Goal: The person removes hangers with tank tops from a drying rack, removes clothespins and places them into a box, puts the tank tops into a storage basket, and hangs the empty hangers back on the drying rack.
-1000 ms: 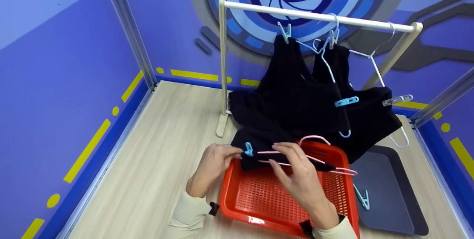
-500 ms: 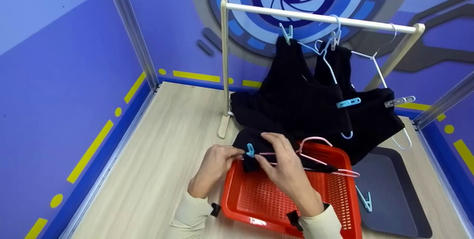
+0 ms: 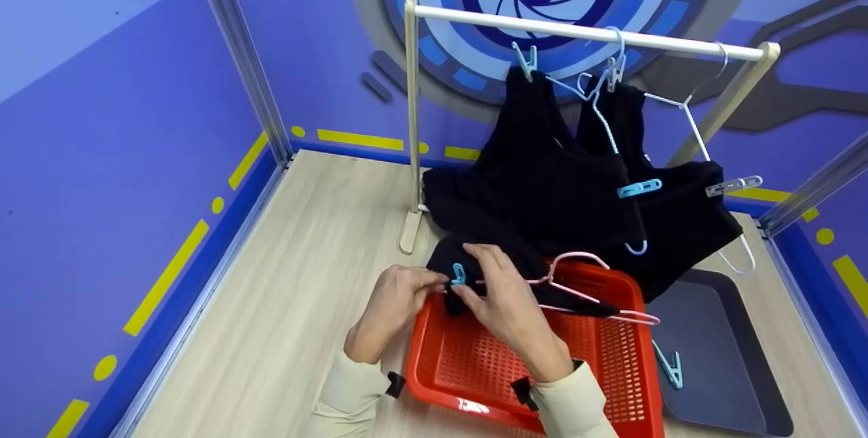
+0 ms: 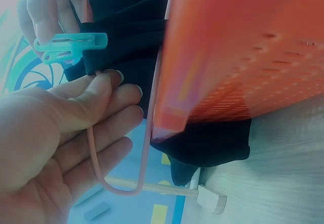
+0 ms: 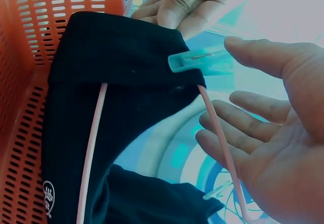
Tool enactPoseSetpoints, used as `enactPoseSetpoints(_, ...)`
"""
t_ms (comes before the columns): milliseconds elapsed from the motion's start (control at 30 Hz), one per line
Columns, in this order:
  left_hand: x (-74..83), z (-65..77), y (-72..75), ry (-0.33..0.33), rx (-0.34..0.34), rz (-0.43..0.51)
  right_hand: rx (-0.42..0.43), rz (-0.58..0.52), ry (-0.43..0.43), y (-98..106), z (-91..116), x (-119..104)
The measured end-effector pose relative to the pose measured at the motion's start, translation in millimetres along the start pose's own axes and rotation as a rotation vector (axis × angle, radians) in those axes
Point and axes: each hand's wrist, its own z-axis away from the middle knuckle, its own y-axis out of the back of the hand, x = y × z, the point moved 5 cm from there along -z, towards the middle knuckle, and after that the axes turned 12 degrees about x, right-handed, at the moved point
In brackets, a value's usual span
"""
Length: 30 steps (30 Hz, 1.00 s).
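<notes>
In the left wrist view my left hand [image 4: 66,127] pinches the pink hanger [image 4: 93,153] between thumb and index finger, right beside the folded edge of a black garment [image 4: 126,39]. A blue clothespin [image 4: 93,41] is clipped on that edge. In the right wrist view my right hand [image 5: 283,112] has its thumb tip at the handle end of the clothespin [image 5: 188,61]. Its other fingers are spread loosely behind the hanger wire. The head view shows both hands at the left end of the hanger, above the red basket [image 3: 468,405]; the right hand [image 3: 505,302] partly covers the garment.
Behind stands a drying rack [image 3: 475,15] with black tops [image 3: 549,180] clipped to hangers. A grey tray [image 3: 719,356] with a light blue clothespin [image 3: 671,365] lies to the right of the basket. Walls [image 3: 102,153] enclose the tabletop [image 3: 258,329].
My right hand has moved left along the hanger, from its middle to the blue clothespin, uncovering the hanger's hook. My left hand keeps its pinch on the hanger's end.
</notes>
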Motion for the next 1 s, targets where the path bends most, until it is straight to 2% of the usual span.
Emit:
enactPoseSetpoints(233, 0.2, 1.6, -0.9, -0.020, 0.010, -0.011, 0.002, 0.022, 0.026, -11, -2, -1)
enactPoseSetpoints(600, 0.2, 1.6, -0.2, -0.006, 0.007, -0.006, 0.011, 0.003, 0.006, -13, -2, -2)
enactPoseSetpoints(1000, -1.2, 1.9, 0.0, -0.001, 0.007, 0.005, 0.011, -0.115, -0.040, -13, -2, -1)
